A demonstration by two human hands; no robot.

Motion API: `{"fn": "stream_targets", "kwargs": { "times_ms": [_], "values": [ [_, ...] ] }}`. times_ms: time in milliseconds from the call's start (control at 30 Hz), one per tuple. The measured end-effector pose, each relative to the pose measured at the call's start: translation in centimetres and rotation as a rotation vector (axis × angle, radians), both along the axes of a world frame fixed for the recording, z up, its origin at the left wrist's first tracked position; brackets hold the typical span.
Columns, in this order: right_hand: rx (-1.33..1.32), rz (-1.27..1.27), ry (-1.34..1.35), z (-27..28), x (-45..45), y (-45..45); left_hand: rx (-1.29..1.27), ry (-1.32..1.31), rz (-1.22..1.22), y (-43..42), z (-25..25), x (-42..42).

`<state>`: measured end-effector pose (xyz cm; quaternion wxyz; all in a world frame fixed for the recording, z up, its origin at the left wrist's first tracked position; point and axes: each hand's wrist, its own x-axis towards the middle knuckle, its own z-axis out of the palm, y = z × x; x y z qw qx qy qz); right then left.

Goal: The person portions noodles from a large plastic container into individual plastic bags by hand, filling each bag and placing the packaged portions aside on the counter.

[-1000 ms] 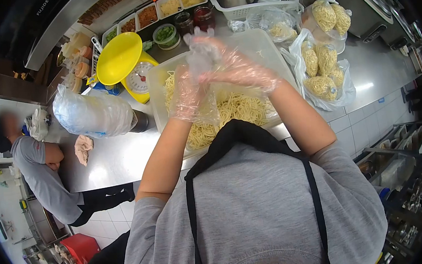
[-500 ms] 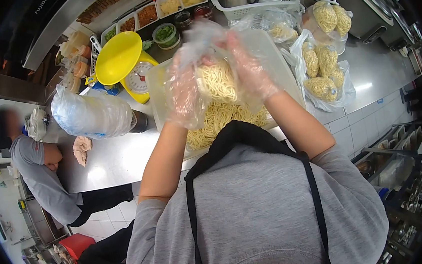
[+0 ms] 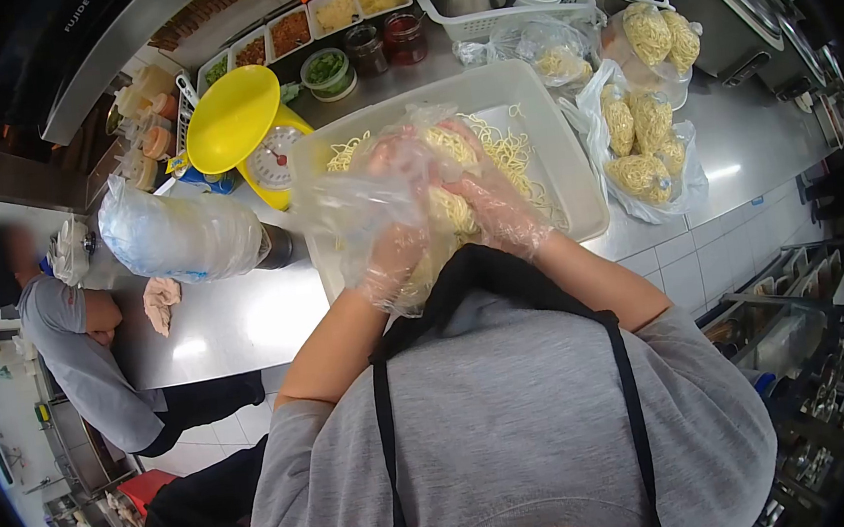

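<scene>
Both of my hands wear clear plastic gloves and are together over a pale plastic tub [image 3: 579, 164]. Between them is a clear plastic bag of noodles [image 3: 453, 211], its loose, crumpled end spreading out to the left. My left hand [image 3: 401, 250] is closed on the bag's left side, its fingers partly veiled by the plastic. From the right, my right hand [image 3: 500, 214] grips the bag, thumb over the noodles. Loose yellow noodles [image 3: 505, 151] lie in the tub around and beyond my hands. Motion and plastic blur the fingertips.
Left of the tub stand a yellow scale [image 3: 272, 156] and a plastic-wrapped stack [image 3: 178, 230]. Filled noodle bags [image 3: 652, 121] lie at the right. Topping containers [image 3: 335, 12] and a white basket [image 3: 511, 20] line the back. Another person [image 3: 88, 343] stands at the left.
My hands have come down and closer together with the noodle bag, from raised above the tub to low over it. The bag's loose end has swung from the top to the left.
</scene>
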<state>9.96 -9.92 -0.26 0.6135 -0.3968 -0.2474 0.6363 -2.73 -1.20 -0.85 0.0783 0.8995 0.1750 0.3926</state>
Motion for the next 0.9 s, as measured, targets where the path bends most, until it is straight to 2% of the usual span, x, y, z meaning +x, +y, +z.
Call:
{"fn": "stream_targets", "kwargs": {
  "times_ms": [33, 100, 167, 233, 267, 333, 367, 400, 433, 500, 533, 600, 633, 700, 733, 800, 833, 900],
  "values": [
    [0.013, -0.021, -0.015, -0.6, 0.3, 0.3, -0.164, -0.062, -0.002, 0.3, -1.0, 0.2],
    [0.279, -0.085, -0.848, -1.1, 2.4, 1.9, -0.489, -0.2, -0.005, 0.8, -2.1, 0.7],
    [0.349, -0.096, -0.882, -0.3, 3.2, 2.1, -0.751, -0.403, -0.04, 1.4, -2.2, 1.6],
    [0.428, -0.107, -0.921, 2.4, 3.2, 2.2, -0.845, -0.535, -0.079, 2.4, -2.3, 2.2],
    [0.507, -0.198, -1.085, 4.0, 2.5, 2.2, -0.362, -0.235, -0.023, 3.0, -3.1, 2.2],
    [0.586, -0.295, -1.248, 4.7, 1.8, 2.5, 0.121, 0.065, 0.029, 2.5, -1.6, 2.3],
    [0.691, -0.312, -1.341, 4.7, 1.7, 2.9, -0.314, -0.036, -0.151, 1.9, -0.1, 2.3],
    [0.799, -0.328, -1.432, 4.7, 1.7, 3.1, -0.53, -0.08, -0.247, 1.6, 0.7, 2.6],
    [0.803, -0.329, -1.431, 4.8, 1.3, 2.9, -0.746, -0.138, -0.326, 1.2, 1.5, 2.8],
    [0.688, -0.237, -1.032, 5.2, 0.2, 1.9, -0.335, -0.311, -0.228, 0.7, 1.6, 3.4],
    [0.689, -0.231, -1.029, 5.1, -0.2, 1.6, -0.336, -0.311, -0.222, 1.0, 1.1, 3.1],
    [0.489, -0.13, -0.615, 4.5, -0.6, 1.0, -0.487, -0.304, -0.261, 1.6, -0.3, 2.6],
    [0.485, -0.128, -0.614, 3.6, 0.0, 1.2, -0.491, -0.304, -0.259, 1.5, -0.3, 2.2],
    [0.386, -0.181, -0.351, 0.9, 1.3, 2.3, -0.937, -0.222, -0.07, 1.4, -0.1, 1.2],
    [0.389, -0.184, -0.352, 0.1, 1.3, 2.4, -0.934, -0.221, -0.073, 1.8, -1.1, 1.0],
    [-0.073, -0.214, 0.136, -1.1, 1.1, 2.4, -0.086, -0.04, 0.178, 2.3, -3.3, 0.8],
    [-0.07, -0.218, 0.138, -1.3, 0.8, 2.3, -0.083, -0.039, 0.174, 2.3, -3.3, 0.7],
    [0.027, -0.007, -0.103, -1.8, -0.3, 1.6, 0.173, -0.079, 0.121, 1.5, -2.8, 0.1]
  ]
}}
